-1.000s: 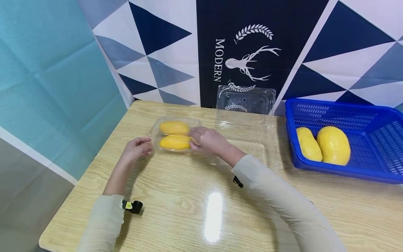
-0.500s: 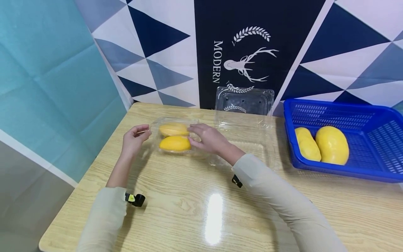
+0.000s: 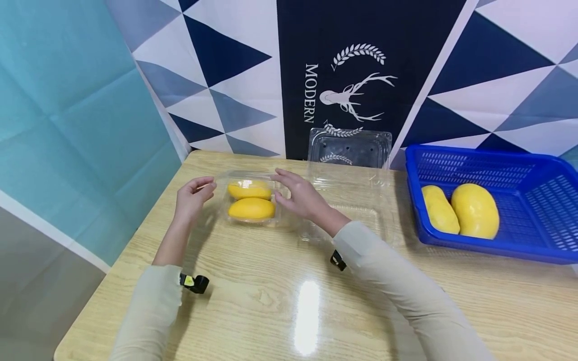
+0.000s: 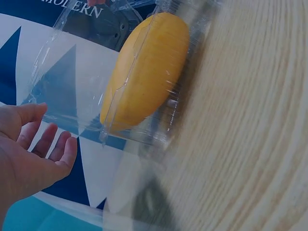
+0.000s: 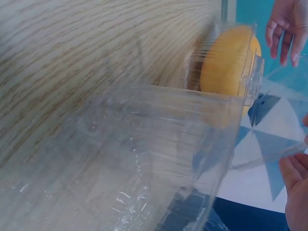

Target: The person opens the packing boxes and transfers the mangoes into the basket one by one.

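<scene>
Two yellow mangoes point(image 3: 251, 209) lie side by side in a clear plastic clamshell box point(image 4: 166, 127) on the table. Its hinged lid point(image 3: 244, 174) is raised and slants over the fruit. My left hand point(image 3: 187, 201) pinches the lid's left corner between thumb and index finger, the other fingers loosely bent in the left wrist view. At the opposite corner, my right hand point(image 3: 301, 196) holds the lid edge between its fingertips and thumb. The right wrist view cuts off part of this right hand point(image 5: 297, 195).
A second clear clamshell box point(image 3: 361, 215) stands opened beside my right forearm, its lid point(image 3: 354, 145) leaning against the patterned wall cloth. On the right, a blue plastic basket point(image 3: 501, 248) contains two more large yellow fruits point(image 3: 475, 210). The wooden table's point(image 3: 226, 311) left edge runs near my left arm.
My left hand has risen to the lid corner. My right hand has moved from the mangoes to the lid's other corner, and the lid now tilts further over the fruit.
</scene>
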`<state>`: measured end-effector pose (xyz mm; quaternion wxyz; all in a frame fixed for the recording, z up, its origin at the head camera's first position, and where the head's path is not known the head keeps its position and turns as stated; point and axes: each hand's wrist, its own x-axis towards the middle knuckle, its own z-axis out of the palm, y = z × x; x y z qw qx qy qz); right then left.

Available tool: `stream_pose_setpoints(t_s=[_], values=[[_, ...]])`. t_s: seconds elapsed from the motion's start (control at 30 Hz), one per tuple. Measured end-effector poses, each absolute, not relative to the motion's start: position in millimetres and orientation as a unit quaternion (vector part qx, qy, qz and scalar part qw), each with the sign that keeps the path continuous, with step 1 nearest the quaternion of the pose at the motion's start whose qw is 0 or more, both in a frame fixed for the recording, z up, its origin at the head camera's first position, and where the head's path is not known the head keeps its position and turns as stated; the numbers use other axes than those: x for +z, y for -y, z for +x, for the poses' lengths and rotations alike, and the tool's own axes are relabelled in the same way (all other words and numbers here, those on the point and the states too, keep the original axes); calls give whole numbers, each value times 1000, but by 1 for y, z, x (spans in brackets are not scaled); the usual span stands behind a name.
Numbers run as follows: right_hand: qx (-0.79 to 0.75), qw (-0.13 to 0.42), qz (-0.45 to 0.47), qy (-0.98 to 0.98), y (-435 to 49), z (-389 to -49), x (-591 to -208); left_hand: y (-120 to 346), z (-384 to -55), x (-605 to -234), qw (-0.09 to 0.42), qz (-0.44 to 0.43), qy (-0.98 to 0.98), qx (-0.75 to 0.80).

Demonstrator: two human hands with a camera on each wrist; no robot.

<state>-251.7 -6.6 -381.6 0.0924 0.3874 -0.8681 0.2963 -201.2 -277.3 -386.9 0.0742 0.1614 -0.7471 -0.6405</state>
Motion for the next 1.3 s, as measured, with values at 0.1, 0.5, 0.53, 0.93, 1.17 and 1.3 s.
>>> stream_pose_setpoints(t_s=[0.1, 0.5, 0.53, 0.93, 1.17, 1.3], values=[[320, 113, 374, 863, 9, -255, -382, 278, -205, -385, 70, 168, 739, -649], [470, 126, 289, 825, 14, -271, -389, 276, -226, -378, 80, 179, 730, -655], [481, 119, 278, 823, 15, -272, -388, 276, -228, -377, 81, 179, 730, -655], [538, 49, 162, 826, 19, -287, -393, 276, -247, -377, 77, 159, 768, -616], [548, 29, 141, 824, 20, -291, -395, 280, -258, -384, 49, 156, 778, -607], [546, -4, 136, 827, 19, -293, -395, 280, -263, -385, 28, 141, 786, -601]])
